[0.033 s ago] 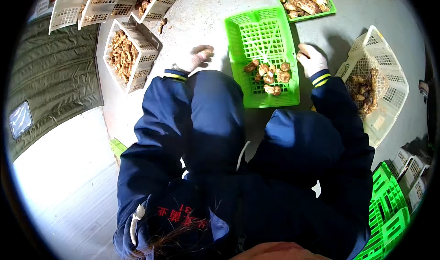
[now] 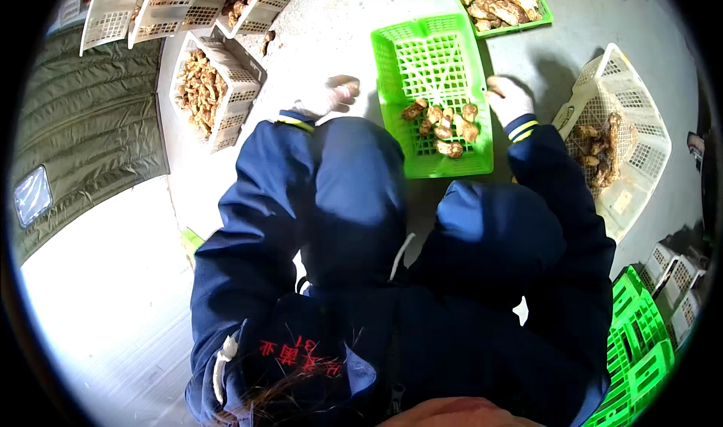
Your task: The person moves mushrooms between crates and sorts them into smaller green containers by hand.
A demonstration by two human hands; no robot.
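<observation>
Bare floor [image 2: 331, 35] lies open between the green basket [image 2: 433, 58] and the white basket [image 2: 215, 88] at left, with room for the left hand [image 2: 327, 96]. The right hand [image 2: 508, 99] sits in a narrow gap between the green basket's right wall and another white basket [image 2: 625, 126]. Ahead, more baskets [image 2: 188, 1] and a green tray [image 2: 538, 9] close the far side.

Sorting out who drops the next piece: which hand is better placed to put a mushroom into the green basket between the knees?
Right. The right hand is at the green basket rim, beside the mushrooms. The left hand, holding a brown piece, sits apart on the floor side.
</observation>
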